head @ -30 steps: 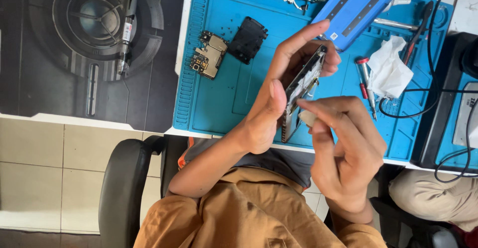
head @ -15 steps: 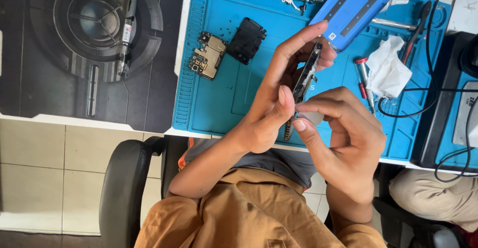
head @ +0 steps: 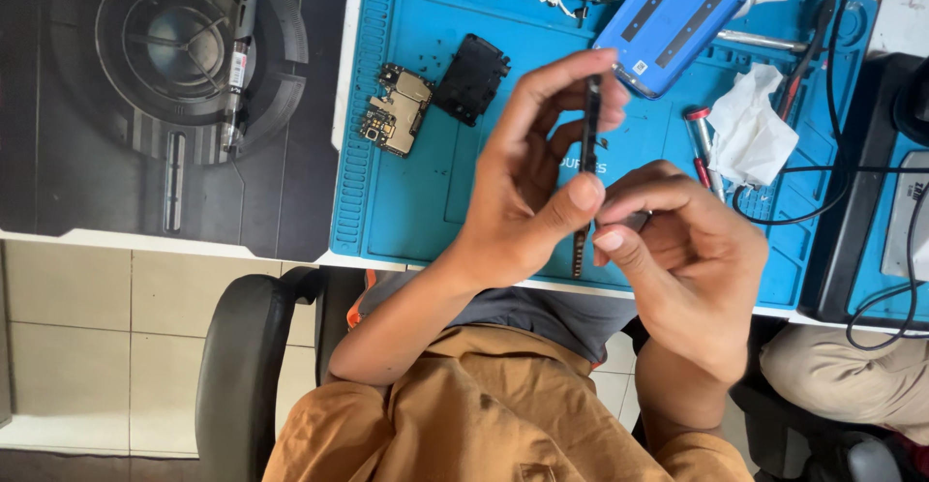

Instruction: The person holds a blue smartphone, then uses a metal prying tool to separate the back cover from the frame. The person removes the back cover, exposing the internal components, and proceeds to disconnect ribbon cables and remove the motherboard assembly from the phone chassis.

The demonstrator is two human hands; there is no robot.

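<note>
Left hand (head: 527,187) pinches a thin dark phone frame (head: 588,167) edge-on above the blue mat (head: 435,192); right hand (head: 692,250) clenches at its lower end on something small I cannot make out. The risk, I judge: a slip there drops the frame onto the circuit board (head: 395,111).

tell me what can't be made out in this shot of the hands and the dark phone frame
Head view only:
- thin dark phone frame: seen edge-on, faces not visible; middle hidden by left hand.
- small grey part pinched by right hand: mostly covered by fingertips.
- blue phone back cover: cut off by top edge.
- green circuit board: components too small to tell.
</note>
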